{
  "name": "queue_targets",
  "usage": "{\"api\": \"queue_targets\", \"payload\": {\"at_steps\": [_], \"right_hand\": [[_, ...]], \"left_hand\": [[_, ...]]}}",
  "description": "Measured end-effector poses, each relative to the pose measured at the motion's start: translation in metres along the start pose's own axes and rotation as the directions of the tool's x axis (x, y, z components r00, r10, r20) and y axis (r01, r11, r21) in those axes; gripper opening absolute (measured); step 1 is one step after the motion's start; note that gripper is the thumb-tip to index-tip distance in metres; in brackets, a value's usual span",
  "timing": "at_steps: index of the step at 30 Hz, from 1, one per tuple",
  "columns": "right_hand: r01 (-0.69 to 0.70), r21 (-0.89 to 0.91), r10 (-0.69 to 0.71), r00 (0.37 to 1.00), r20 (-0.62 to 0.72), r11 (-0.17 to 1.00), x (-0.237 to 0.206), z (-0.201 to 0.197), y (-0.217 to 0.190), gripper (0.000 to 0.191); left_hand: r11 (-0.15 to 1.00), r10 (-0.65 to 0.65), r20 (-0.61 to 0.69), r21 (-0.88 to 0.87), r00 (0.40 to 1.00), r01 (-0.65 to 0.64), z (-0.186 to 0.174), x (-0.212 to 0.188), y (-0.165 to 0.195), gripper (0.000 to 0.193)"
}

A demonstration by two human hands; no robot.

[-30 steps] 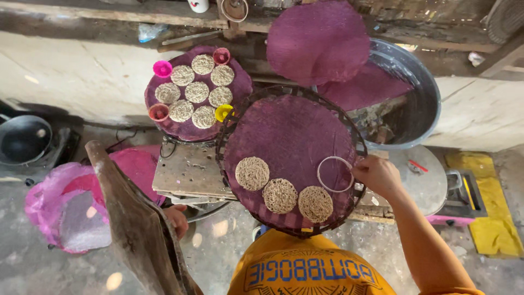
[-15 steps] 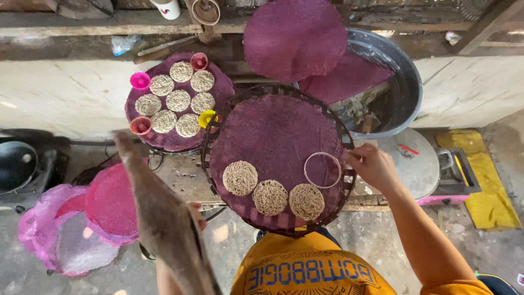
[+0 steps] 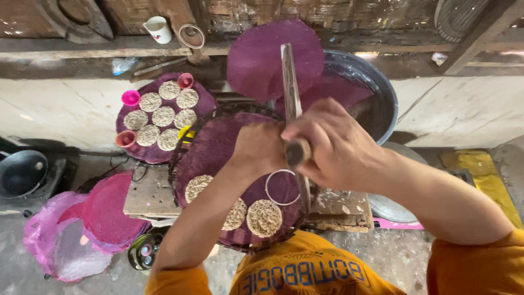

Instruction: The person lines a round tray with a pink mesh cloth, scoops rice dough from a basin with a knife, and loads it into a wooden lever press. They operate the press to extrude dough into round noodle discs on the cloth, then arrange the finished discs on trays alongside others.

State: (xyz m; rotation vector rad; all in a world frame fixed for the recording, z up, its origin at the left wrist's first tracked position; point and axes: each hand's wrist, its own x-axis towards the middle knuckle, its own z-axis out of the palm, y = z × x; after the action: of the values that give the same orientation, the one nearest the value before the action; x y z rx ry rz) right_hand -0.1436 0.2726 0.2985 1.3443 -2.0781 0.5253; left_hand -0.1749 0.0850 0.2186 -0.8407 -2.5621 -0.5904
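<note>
The right hand [image 3: 335, 145] closes around the lower end of a long wooden stick [image 3: 290, 98], which stands over the round purple tray [image 3: 218, 142]. The left hand [image 3: 261, 146] grips it just beside, fist closed. Below them lie a metal ring [image 3: 283, 187] and flat round cakes [image 3: 264, 217].

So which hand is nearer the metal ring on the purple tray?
Right. The right hand grips the wooden stick directly above the metal ring; the left hand sits farther up-left.
</note>
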Motion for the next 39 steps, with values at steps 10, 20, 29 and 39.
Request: {"api": "queue_targets", "payload": {"at_steps": [10,20,29,39], "right_hand": [[-0.567,0.323,0.536,0.823,0.188,0.758,-0.132,-0.118,0.177,0.055],[0.410,0.909,0.931,0.299,-0.207,0.070,-0.244,0.005,0.268,0.025],[-0.425,0.470,0.227,0.878,0.422,0.773,-0.276,0.148,0.306,0.030],[-0.393,0.004,0.075,0.185,0.980,0.920,-0.293,0.109,0.422,0.016]], "left_hand": [[0.983,-0.162,0.019,0.095,0.987,0.160,0.046,0.038,0.021,0.029],[-0.751,-0.001,0.046,-0.660,0.999,0.030,0.176,0.123,0.026,0.051],[-0.357,-0.546,-0.060,-0.885,0.835,-0.298,0.155,0.084,-0.003,0.032],[0.104,-0.623,-0.091,-0.994,0.777,-0.033,0.121,0.034,0.025,0.024]]}}
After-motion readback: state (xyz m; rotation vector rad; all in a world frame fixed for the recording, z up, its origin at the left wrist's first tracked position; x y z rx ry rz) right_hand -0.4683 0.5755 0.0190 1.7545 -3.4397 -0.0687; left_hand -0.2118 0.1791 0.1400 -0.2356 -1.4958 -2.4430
